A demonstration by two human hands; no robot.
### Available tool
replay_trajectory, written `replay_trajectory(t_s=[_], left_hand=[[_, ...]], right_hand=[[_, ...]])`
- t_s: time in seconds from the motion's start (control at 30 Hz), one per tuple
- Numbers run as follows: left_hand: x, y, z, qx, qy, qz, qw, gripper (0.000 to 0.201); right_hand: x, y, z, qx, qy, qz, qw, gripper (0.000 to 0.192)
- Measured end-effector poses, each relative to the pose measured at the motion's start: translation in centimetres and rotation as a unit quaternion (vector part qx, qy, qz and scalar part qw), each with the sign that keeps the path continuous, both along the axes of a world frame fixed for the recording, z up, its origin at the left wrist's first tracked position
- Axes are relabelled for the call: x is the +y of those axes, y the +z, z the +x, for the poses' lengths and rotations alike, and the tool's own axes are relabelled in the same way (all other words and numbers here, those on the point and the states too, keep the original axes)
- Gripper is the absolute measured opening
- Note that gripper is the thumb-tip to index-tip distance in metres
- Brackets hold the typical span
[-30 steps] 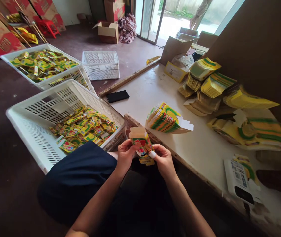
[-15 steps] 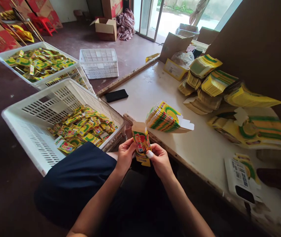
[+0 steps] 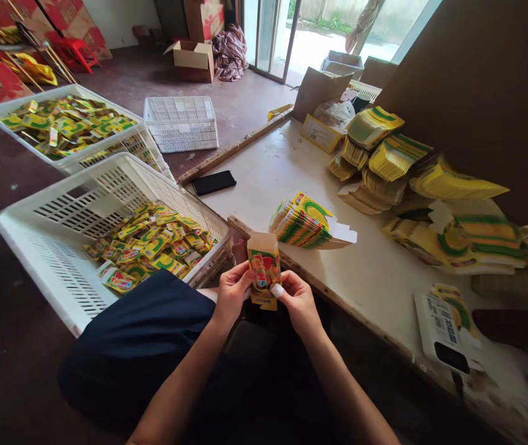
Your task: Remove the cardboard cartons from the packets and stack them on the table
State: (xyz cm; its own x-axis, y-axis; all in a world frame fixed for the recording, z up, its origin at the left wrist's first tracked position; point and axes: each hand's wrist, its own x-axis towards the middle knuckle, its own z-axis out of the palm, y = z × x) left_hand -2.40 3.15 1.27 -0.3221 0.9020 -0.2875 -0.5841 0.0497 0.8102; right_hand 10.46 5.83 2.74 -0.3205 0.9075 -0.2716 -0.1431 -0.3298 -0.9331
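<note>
While we looked down at the table point(image 3: 375, 278), we found the left hand point(image 3: 230, 293) and right hand point(image 3: 297, 301) both closed on one small printed carton point(image 3: 264, 267), held upright just off the table's near edge. A fanned stack of flat cartons point(image 3: 308, 221) lay on the table just beyond it; a white crate point(image 3: 51, 241) of folded cartons stood left of the table.
</note>
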Motion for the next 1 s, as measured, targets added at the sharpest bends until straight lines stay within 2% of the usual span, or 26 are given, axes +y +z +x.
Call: replay_trajectory(t_s=[0.1,0.23,0.4,0.6,0.83,1.0], left_hand=[[-0.1,-0.3,-0.1,0.029,-0.014,0.008,0.999,0.048],[-0.3,-0.7,-0.1,0.068,-0.027,0.015,0.997,0.045],[-0.6,-1.2,-0.2,0.091,-0.029,0.026,0.995,0.040],[-0.6,-0.9,-0.2,0.061,0.014,-0.023,0.998,0.039],[-0.1,-0.8,0.0,0.019,0.037,-0.073,0.996,0.047],[-0.1,-1.0,-0.4,0.006,0.101,-0.116,0.988,0.053]], right_hand=[[0.2,0.1,0.2,-0.034,0.013,0.026,0.999,0.031],[0.1,-0.2,0.2,-0.076,-0.026,0.057,0.995,0.034],[-0.3,-0.1,-0.3,-0.072,-0.033,0.057,0.995,0.032],[-0.4,0.0,-0.5,-0.083,-0.037,0.045,0.995,0.034],[-0.5,-0.2,-0.6,-0.041,-0.025,0.018,0.999,0.038],[-1.2,-1.3,-1.1,-0.031,-0.017,0.055,0.998,0.027]])
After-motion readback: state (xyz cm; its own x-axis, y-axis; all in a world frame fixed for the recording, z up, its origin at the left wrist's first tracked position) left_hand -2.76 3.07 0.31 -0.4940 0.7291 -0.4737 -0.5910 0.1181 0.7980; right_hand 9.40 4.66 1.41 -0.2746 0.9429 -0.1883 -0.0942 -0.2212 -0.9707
